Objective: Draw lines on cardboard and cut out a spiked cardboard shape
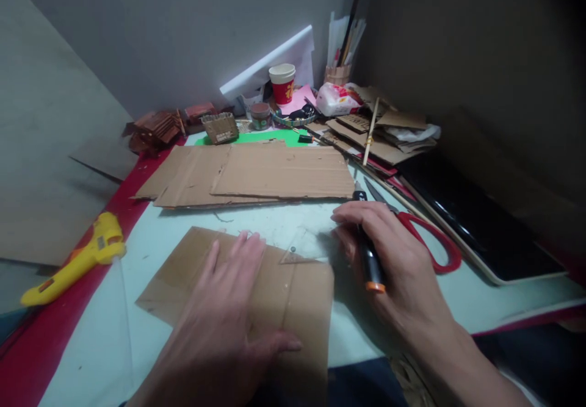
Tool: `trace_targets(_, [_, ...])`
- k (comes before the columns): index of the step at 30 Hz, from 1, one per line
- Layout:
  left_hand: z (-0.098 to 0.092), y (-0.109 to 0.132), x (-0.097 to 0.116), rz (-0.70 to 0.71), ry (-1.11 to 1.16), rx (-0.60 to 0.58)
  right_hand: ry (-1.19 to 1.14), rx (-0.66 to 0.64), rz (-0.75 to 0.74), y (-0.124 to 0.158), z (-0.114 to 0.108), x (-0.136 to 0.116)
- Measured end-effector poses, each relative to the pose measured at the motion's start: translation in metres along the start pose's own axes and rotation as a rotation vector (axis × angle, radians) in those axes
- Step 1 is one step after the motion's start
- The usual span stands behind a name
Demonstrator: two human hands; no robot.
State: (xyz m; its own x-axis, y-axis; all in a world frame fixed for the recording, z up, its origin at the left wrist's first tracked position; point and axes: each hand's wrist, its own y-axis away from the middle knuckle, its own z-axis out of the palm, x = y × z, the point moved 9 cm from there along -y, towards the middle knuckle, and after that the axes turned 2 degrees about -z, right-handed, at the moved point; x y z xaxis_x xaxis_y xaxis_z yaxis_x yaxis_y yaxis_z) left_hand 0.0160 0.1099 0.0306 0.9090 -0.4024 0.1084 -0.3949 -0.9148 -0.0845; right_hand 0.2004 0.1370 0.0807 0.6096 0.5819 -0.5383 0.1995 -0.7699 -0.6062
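Observation:
My left hand [229,297] lies flat with its fingers spread on a brown cardboard piece [306,297] at the near side of the table. A clear plastic set square [297,254] rests across the cardboard's far edge, just right of my fingertips. Held in my right hand [394,254] is a black marker pen [368,254] with an orange end; its grey tip points away from me, above the tabletop. Red-handled scissors [434,242] lie beside that hand, partly hidden behind it. Beyond both hands are stacked cardboard sheets [284,172].
A yellow hot glue gun [86,260] lies at the left edge. To the right is a black glossy tablet-like panel [480,218]. At the back stand a red paper cup [282,86], a small cardboard box [220,128], a jar [260,116] and a brush holder [337,75].

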Motion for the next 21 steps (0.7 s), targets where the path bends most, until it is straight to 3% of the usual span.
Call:
trace_targets(9, [-0.008,0.009,0.006,0.079,-0.053,0.127,-0.047,-0.048,-0.003,0.001,0.01,-0.002])
trace_targets(15, [-0.017,0.015,-0.011,-0.08,0.135,0.231,-0.05,-0.137,-0.014,0.004,0.02,-0.002])
trace_targets(21, [-0.014,0.016,-0.017,0.012,0.081,0.324,-0.051,-0.181,-0.015,0.008,0.023,-0.002])
